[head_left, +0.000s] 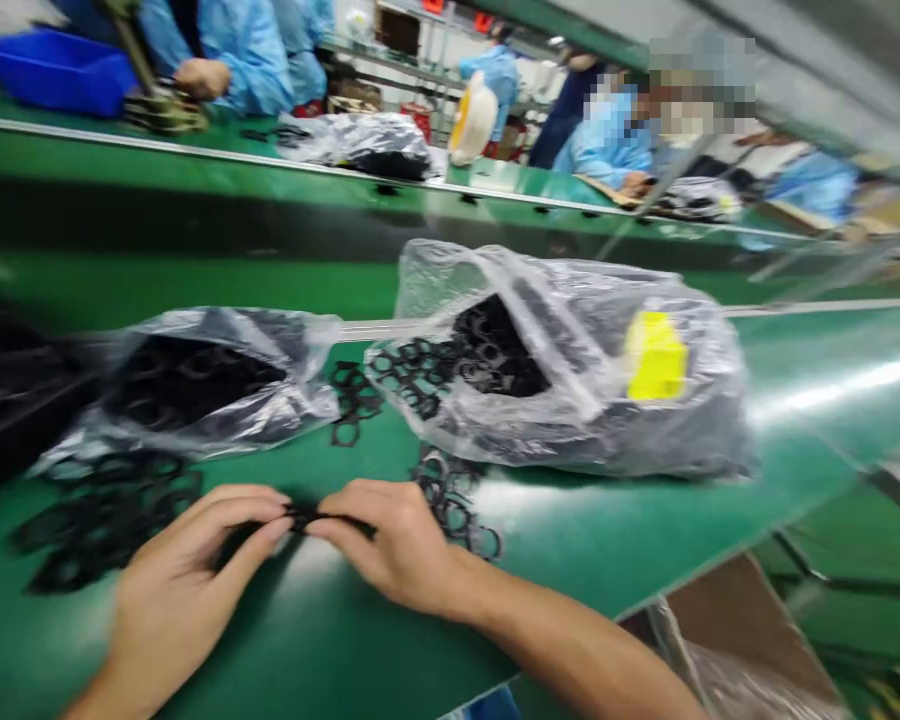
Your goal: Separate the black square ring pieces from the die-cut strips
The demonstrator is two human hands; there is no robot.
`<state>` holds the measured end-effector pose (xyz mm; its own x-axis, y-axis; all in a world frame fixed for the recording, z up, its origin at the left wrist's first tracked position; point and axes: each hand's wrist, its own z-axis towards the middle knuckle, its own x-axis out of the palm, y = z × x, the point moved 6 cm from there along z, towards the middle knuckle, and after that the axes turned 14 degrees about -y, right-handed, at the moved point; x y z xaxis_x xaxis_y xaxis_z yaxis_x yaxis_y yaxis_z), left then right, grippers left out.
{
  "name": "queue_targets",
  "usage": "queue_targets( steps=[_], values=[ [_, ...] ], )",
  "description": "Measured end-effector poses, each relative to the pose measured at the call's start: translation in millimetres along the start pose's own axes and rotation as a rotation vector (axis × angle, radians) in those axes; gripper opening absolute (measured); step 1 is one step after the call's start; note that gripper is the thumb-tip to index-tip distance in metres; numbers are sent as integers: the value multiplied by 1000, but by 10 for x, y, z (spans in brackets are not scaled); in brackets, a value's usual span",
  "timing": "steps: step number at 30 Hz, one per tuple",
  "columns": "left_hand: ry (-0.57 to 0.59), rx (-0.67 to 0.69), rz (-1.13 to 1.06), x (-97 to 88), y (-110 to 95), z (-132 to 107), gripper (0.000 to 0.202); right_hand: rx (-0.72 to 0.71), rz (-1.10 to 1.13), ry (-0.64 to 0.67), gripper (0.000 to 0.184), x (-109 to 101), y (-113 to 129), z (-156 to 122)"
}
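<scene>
My left hand (187,580) and my right hand (390,545) meet over the green table (570,550), fingertips pinched together on a small black ring part (300,517) held between them. Loose black ring parts (457,510) lie just right of my right hand, and another blurred pile (97,520) lies left of my left hand. Behind my hands sit two clear plastic bags of the same black parts: a large one (562,370) with a yellow label (654,357) and a smaller one (210,380).
A green conveyor belt (195,220) runs behind the bags. Beyond it, people in blue coats work at another bench with a blue bin (52,70) and more bags (360,140). A cardboard box (735,620) stands below the table's right edge.
</scene>
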<state>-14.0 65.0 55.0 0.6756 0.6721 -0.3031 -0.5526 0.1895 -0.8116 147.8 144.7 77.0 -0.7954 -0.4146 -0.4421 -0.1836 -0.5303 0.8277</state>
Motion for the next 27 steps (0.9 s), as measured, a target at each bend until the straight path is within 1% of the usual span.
queue_targets(
  steps=[2,3,6,8,10,15,19,21,24,27],
  values=[
    [-11,-1,-39,26,-130,83,2,-46,-1,-27,23,-32,25,36],
    [-11,-25,-65,45,-147,120,3,-80,-6,-51,22,-53,35,59],
    [-37,-98,-165,54,-101,197,3,-173,-13,-67,20,-66,48,110],
    [-23,-100,-184,51,-78,210,4,-219,-18,-73,17,-66,62,123],
    [-13,-78,-192,42,-83,206,3,-239,-19,-77,16,-68,80,128],
    [-45,-5,-229,1,-127,196,5,-239,-10,-82,15,-77,124,154],
    [-72,168,-181,-42,-231,197,15,-237,18,-101,13,-91,145,161],
    [-86,231,-136,-56,-277,201,18,-231,16,-102,12,-89,144,153],
    [-88,263,-95,-54,-310,212,15,-236,13,-128,12,-95,146,147],
    [-76,247,-90,-42,-305,216,12,-271,22,-148,10,-100,162,153]
  ],
)
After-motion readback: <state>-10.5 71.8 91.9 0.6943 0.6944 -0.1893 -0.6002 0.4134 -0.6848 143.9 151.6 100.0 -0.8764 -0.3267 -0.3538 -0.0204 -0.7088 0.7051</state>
